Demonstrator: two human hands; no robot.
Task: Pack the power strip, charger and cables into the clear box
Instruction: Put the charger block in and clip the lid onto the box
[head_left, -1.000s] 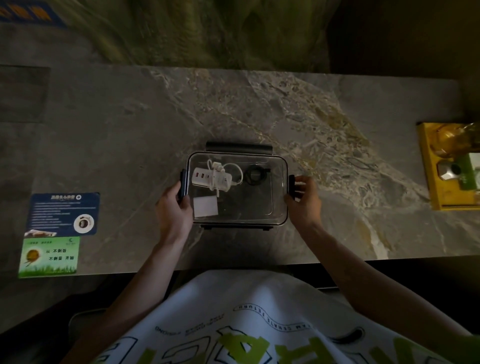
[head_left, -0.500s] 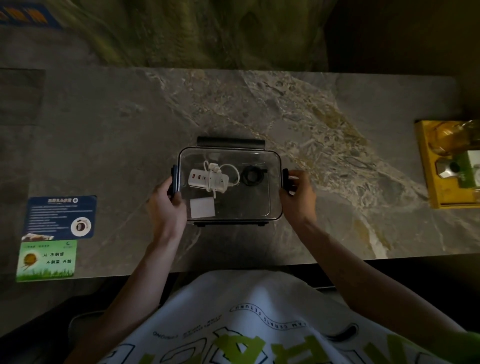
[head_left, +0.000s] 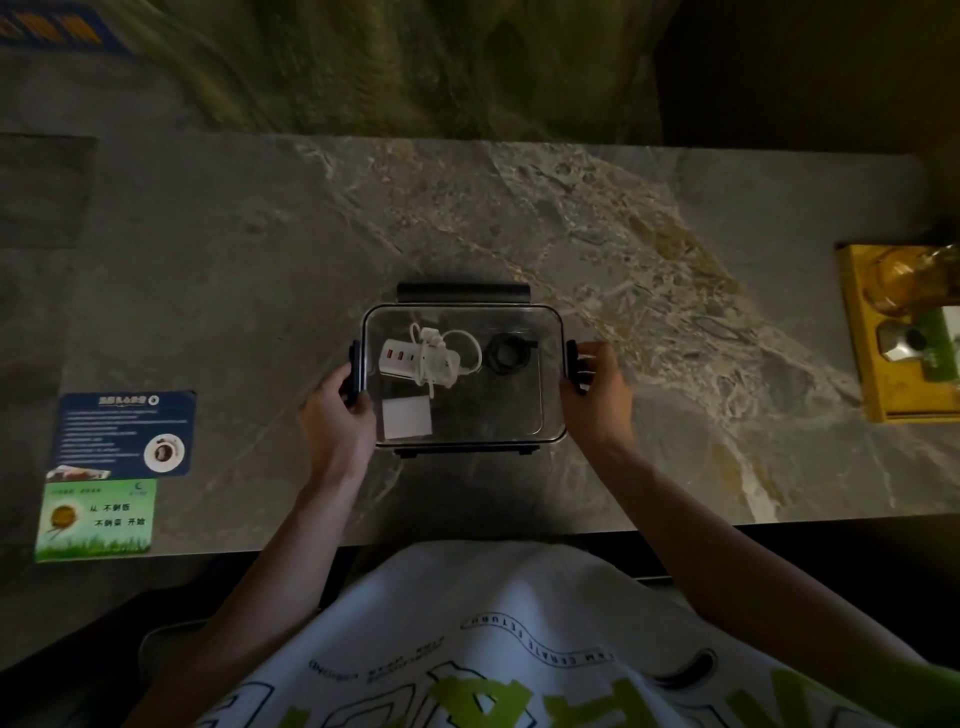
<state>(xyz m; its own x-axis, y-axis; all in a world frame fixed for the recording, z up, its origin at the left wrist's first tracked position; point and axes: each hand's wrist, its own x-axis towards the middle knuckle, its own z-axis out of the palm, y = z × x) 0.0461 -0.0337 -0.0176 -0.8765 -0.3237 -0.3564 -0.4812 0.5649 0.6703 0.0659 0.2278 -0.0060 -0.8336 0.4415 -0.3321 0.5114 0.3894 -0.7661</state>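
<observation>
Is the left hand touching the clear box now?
Touching. The head view shows the left hand gripping the black latch on the left side of the clear box, with no gap.

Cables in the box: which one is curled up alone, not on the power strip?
The black cable, a dark ring lying alone right of the power strip in the clear box. The white cable is bundled on that strip.

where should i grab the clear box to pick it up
By its two short ends, at the dark side latches, left hand from the left and right hand from the right. The clear box is wide with its lid on, so an even two-sided hold should keep it level.
</observation>
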